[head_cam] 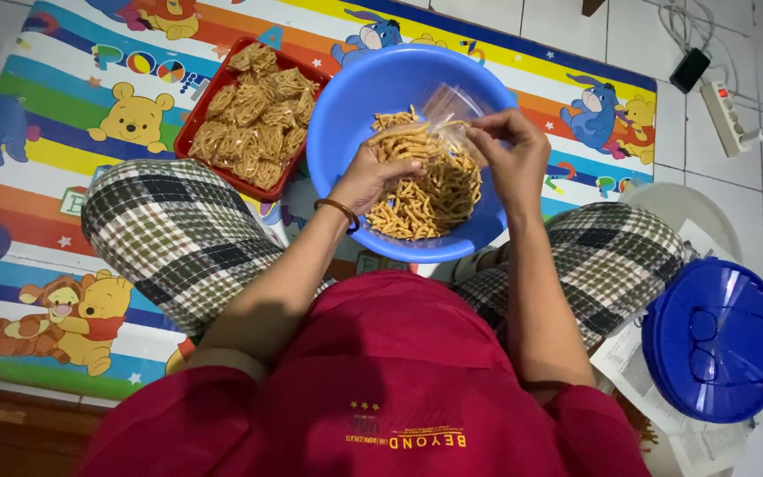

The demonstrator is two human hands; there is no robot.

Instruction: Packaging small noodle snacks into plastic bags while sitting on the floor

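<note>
Head view looks straight down over my lap: my left hand (373, 172) is cupped shut around a bunch of fried snack sticks (399, 141), their long axis running roughly left to right toward my other hand. My right hand (509, 155) pinches the mouth of a small clear plastic bag (452, 104) between thumb and fingertips; the bag seems to open toward the sticks, though its film is hard to read. Both hands hover over the blue basin (346, 97), which holds the loose heap of sticks (434, 199) near its front wall. A red tray (189, 132) of noodle clusters sits just beside the basin's left rim. A blue lid (715, 340) lies well apart by my right knee, with tiled floor open beyond the mat.
</note>
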